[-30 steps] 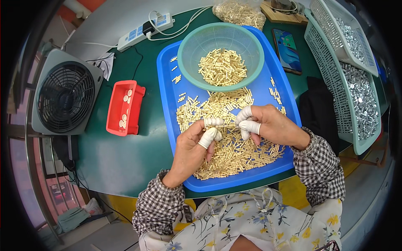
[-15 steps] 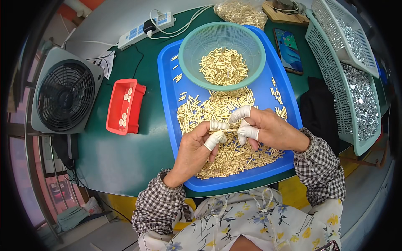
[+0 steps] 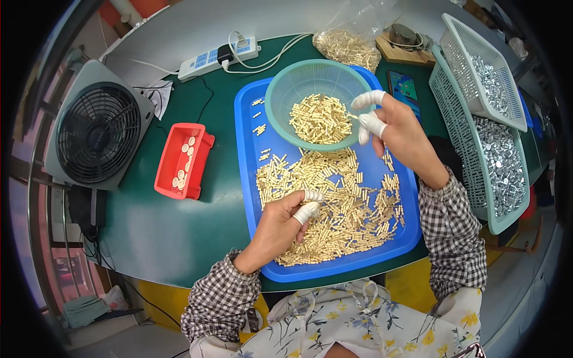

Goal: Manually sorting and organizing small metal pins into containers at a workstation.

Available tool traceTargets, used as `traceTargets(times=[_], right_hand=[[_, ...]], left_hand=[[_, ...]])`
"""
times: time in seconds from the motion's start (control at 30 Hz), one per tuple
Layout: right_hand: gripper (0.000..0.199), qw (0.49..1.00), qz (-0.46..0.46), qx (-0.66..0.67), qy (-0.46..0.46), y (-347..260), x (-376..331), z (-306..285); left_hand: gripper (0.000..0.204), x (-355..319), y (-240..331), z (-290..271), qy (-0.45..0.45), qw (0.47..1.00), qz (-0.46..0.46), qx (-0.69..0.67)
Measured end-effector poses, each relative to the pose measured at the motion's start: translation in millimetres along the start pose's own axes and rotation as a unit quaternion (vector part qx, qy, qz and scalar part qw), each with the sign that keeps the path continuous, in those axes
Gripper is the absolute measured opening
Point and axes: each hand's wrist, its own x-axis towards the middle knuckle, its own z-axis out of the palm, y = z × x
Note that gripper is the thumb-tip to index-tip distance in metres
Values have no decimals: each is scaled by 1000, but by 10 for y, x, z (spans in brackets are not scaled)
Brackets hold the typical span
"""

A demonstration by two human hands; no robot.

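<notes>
A blue tray holds a spread of several small pale-yellow pins. On its far end sits a teal mesh bowl with a heap of the same pins. My right hand, white cots on its fingertips, reaches over the bowl's right rim; its fingers pinch together, and whether a pin is between them is too small to tell. My left hand, also with finger cots, rests on the pins in the tray, fingertips curled down onto them.
A red tub with pale discs lies left of the tray, a grey fan beyond it. A power strip and a bag of pins lie at the back. Teal baskets of silver parts stand right.
My right hand has left the tray's middle, where both hands worked together, and moved up to the bowl's rim. My left hand stayed low on the pins.
</notes>
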Motion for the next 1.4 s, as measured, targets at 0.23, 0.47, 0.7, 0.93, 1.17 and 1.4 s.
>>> traceTargets(times=[0.23, 0.47, 0.7, 0.93, 1.17, 1.4], right_hand=[[24, 955, -19, -295, -34, -217, 287, -49], [27, 993, 12, -66, -95, 59, -113, 324], [25, 922, -262, -282, -44, 632, -427, 666], [21, 926, -243, -283, -54, 752, -394, 602], [24, 924, -238, -293, -60, 837, -408, 592], [23, 920, -223, -315, -64, 789, -425, 497]], left_hand=[[18, -112, 73, -61, 20, 992, 50, 111], [18, -8, -245, -214, 61, 960, 176, 210], [18, 172, -459, -181, 85, 926, 226, 290], [20, 297, -508, -126, 81, 920, 225, 310], [20, 322, -550, -120, 76, 920, 227, 311], [19, 339, -504, -77, 79, 924, 217, 306]])
